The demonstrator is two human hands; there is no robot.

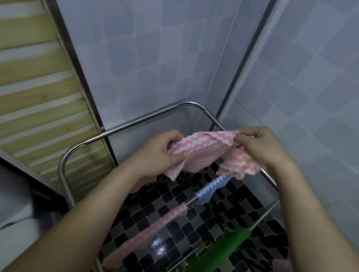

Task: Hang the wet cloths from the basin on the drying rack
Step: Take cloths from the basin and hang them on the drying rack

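Here, left hand [157,153] and right hand [258,145] fingers [242,144] pinch pink cloth [196,154] edges above the rack [128,126].

Both bare forearms are held raised and stretched forward. The left forearm [92,211] is seen entering from 7 o'clock and is directed toward 1 o'clock. The right forearm [314,221] is seen entering from 5 o'clock and is directed toward 11 o'clock. The left hand [159,154] is held lower, at 8 o'clock from the right hand [263,148]. An edge of the pink cloth [196,154] is pinched by the curled fingers and thumb of each hand. The backs of both hands are turned upward and the wrists are kept nearly straight.
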